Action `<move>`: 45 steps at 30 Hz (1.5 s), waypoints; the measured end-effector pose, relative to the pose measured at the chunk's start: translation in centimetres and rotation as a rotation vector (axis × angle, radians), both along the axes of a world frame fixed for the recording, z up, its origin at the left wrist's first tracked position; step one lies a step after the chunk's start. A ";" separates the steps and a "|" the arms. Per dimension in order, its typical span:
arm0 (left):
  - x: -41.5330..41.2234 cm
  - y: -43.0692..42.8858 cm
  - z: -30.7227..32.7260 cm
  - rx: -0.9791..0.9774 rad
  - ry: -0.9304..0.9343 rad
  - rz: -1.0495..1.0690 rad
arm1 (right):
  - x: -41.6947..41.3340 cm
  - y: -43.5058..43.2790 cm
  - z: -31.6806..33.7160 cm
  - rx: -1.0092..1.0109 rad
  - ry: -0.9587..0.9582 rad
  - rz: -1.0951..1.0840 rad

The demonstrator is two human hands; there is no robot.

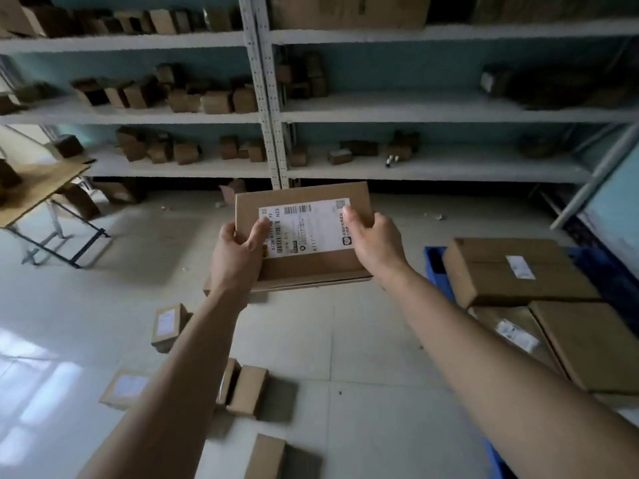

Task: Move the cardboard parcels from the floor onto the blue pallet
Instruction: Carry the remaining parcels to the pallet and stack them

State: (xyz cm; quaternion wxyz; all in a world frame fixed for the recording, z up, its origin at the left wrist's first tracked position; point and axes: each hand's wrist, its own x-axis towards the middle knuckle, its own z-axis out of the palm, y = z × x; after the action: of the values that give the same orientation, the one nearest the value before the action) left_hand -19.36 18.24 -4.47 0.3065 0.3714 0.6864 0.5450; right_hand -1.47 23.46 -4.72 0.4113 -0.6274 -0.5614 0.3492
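Parcel (311,267) between left hand (235,257) and right hand (377,243), fingers (256,234) clamped on it, three boxes (515,271) on blue pallet (432,267)

You face white metal shelving (266,108) against a teal wall (380,70), its boards dotted with small brown boxes (214,102). To your left stands a folding wooden table (38,191). Bright light glares off the pale tiled floor (345,340) at your lower left.
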 end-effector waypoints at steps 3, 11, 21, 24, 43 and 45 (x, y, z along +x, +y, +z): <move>7.1 0.6 -0.3 -0.004 -0.003 -0.078 | 7.5 -0.9 -0.2 0.005 -0.020 -0.061; 24.5 2.0 -1.3 -0.047 -0.034 -0.330 | 25.1 -4.2 -0.8 -0.020 0.030 -0.263; 40.8 4.8 -3.4 -0.082 -0.020 -0.669 | 39.8 -8.2 -1.6 -0.095 -0.037 -0.584; 44.7 5.9 -3.9 -0.110 -0.043 -0.752 | 42.9 -8.3 -1.5 -0.117 -0.046 -0.659; 61.2 7.7 -8.4 -0.180 -0.057 -0.679 | 60.2 -5.2 -5.4 -0.165 -0.043 -0.593; 63.1 6.5 -9.1 -0.185 -0.090 -0.619 | 62.6 -5.2 -5.9 -0.180 -0.059 -0.539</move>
State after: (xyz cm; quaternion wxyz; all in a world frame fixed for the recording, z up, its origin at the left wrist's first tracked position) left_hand 43.74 24.73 -13.59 0.5200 0.5086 0.5735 0.3769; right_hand 61.15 18.31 -10.66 0.4154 -0.7979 -0.3528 0.2574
